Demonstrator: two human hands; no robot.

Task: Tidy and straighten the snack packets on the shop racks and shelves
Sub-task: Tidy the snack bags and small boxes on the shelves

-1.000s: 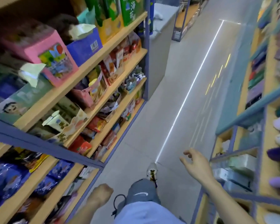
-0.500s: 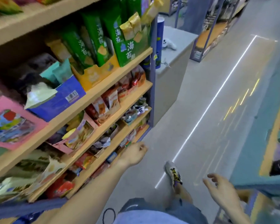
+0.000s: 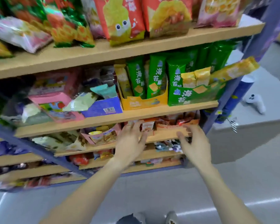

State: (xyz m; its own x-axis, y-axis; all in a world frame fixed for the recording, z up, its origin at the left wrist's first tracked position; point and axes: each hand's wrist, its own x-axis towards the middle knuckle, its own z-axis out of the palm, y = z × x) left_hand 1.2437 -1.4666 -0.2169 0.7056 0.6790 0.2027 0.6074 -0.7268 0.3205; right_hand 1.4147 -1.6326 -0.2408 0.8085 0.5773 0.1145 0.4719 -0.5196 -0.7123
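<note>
Snack packets (image 3: 146,126) in red and orange wrappers sit near the right end of the third shelf (image 3: 165,135), at its front edge. Half a second ago the left hand (image 3: 130,141) hung in the aisle and the right hand (image 3: 195,143) hung low; now both reach that shelf edge, fingers spread and grasping nothing. Straightening looks about to begin.
</note>
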